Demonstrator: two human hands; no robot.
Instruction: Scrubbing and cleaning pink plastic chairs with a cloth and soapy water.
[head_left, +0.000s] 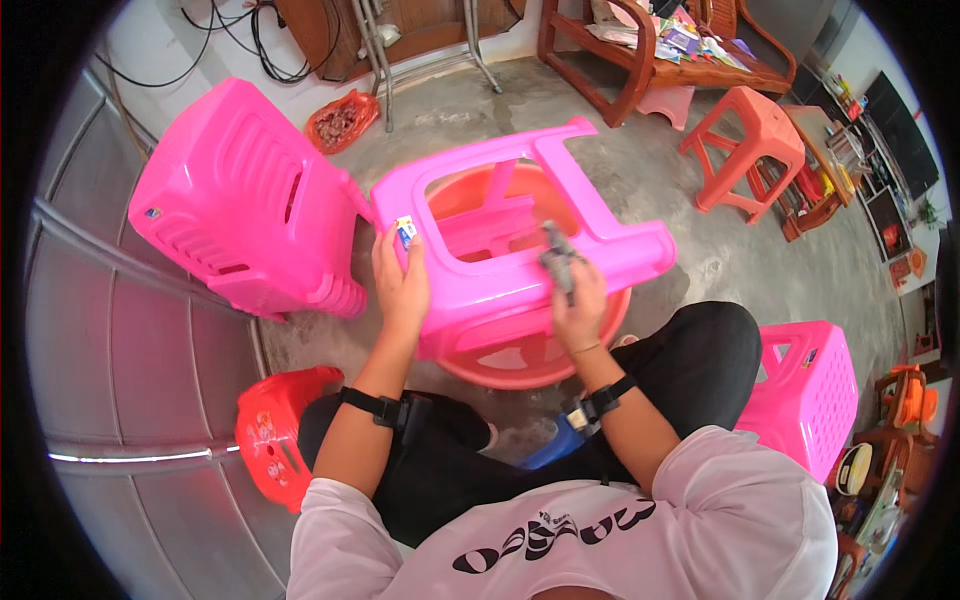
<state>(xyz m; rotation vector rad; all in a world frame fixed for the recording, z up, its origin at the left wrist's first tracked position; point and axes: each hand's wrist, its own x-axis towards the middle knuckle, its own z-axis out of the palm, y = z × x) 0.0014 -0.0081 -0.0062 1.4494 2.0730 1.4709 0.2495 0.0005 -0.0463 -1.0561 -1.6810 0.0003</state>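
A pink plastic stool (480, 291) lies on its side over an orange-red plastic basin (495, 377), its legs pointing to the right. My left hand (401, 283) grips the seat end of the stool, the fingertips beside a small printed sticker (406, 232). In my right hand (582, 304) is a crumpled grey cloth (557, 262), blurred, held against or just over the stool's leg frame. Through the stool's side opening the basin's inside shows. Water seems to lie in the basin's near part.
Stacked pink stools (247, 172) stand at the left, close to the lying stool. A red plastic chair (274, 435) is by my left knee and another pink stool (814, 397) by my right. Farther off are a red bag (360, 112), an orange stool (742, 150) and a wooden bench (637, 71).
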